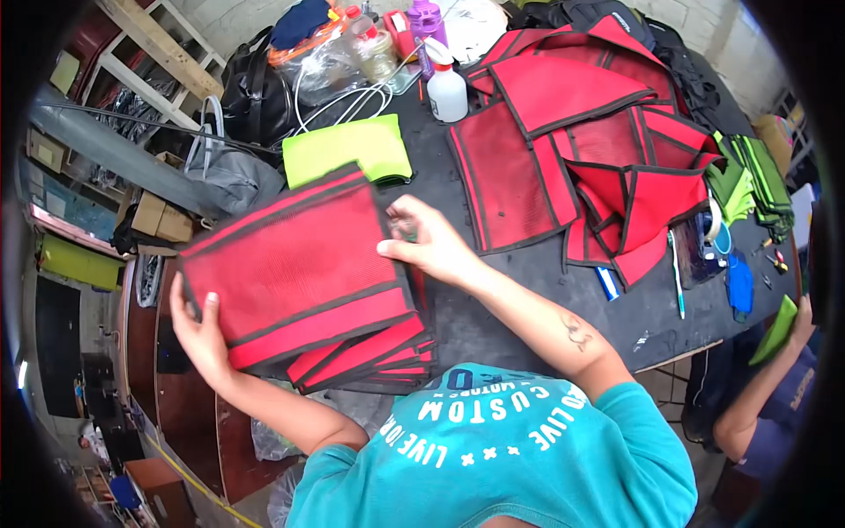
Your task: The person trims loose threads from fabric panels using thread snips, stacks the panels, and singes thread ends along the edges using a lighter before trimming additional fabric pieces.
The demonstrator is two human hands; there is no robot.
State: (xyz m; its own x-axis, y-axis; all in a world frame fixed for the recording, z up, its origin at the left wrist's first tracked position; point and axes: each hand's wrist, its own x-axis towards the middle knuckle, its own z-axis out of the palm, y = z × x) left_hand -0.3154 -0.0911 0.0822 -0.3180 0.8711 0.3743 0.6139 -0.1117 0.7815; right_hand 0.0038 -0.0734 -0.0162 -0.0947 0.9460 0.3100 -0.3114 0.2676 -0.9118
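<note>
Red mesh panel: The dark-bordered red mesh panel is tilted over the near left of the tbl, b/w the wearer's hands, as I watch on the remote feed.
Left hand: The left hand grasps the panel's left edge, thumb on top, fingers mostly hidden.
Right hand: The right hand is at the panel's right edge, thumb against it, fingers curled; w/ the blur I can't tell if it grips.
Red pile: Just under the panel, a red pile shows several layers, edges fanned, not squared.
Progress: Partway, I'd judge: some pcs layered at near left, while a loose red heap sprawls far right, overlapping & unaligned. No. of pcs left: can't count.
Black tabletop: The black tabletop is scuffed. A lime-green folded pc lies just beyond the panel; a white spray bottle & purple bottle stand at the far side. Green strips lie at right, nr a blue item.
Workshop: Cluttered shelving & cardboard box at left; pale block wall at far right.
Co-worker: At right edge, another person's hand holds a green pc.
</note>
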